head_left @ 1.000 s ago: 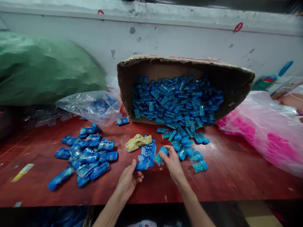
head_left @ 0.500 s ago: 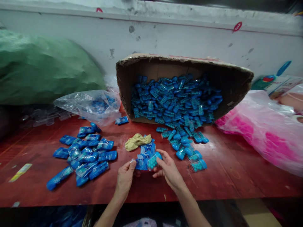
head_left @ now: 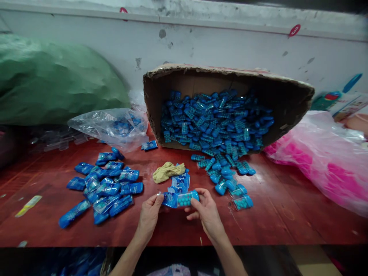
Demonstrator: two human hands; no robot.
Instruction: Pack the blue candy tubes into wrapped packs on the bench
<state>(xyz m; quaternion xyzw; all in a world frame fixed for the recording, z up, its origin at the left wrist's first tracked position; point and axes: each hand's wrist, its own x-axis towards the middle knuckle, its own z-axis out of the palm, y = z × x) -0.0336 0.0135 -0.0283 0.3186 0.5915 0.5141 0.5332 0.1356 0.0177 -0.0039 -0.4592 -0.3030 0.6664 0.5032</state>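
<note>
Between thumb and fingers, my left hand (head_left: 150,212) pinches the left end of a blue printed wrapper (head_left: 170,200). My right hand (head_left: 206,212) grips the blue-capped end of a small clear container of turquoise beads (head_left: 184,199), which lies in line with the wrapper and meets its right end. Whether the container is inside the wrapper's mouth I cannot tell. Just beyond my hands is a stack of flat blue wrappers (head_left: 181,183), partly under a crumpled yellowish cloth (head_left: 167,172). To the right lie loose bead containers (head_left: 221,187).
A cardboard box (head_left: 299,92) on its side spills many bead containers onto the red table (head_left: 273,218). Wrapped blue packs (head_left: 107,189) are piled at left. Behind them are a clear bag (head_left: 94,122) and a large green sack (head_left: 57,80). A pink-filled plastic bag (head_left: 324,161) stands at right.
My right hand has turned the bead container from tilted to nearly level, its near end now against the wrapper. My left hand keeps its pinch. The view has shifted slightly.
</note>
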